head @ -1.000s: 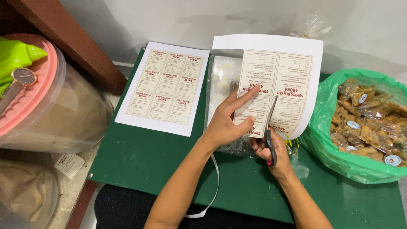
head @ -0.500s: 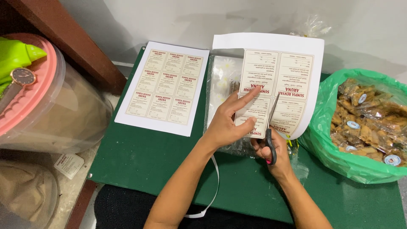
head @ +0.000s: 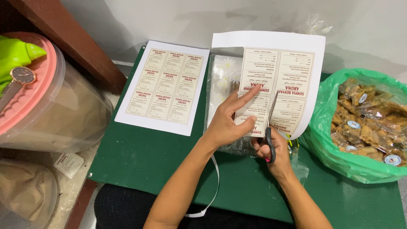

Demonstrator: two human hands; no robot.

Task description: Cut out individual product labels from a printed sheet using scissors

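Pretty bright, even light from overhead on my feed, everything's sharp. Soft shadows on the white wall point(head: 169, 21), some glare off the clear plastic tub point(head: 72, 110), top-left corner stays dark.

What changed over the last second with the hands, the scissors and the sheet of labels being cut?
Almost nothing visibly changed. The right hand keeps the scissors in the cut between two label columns, and the left hand still pinches the label sheet beside the blades. The uncut label sheet, the green bag of snacks and the plastic tub stayed put.
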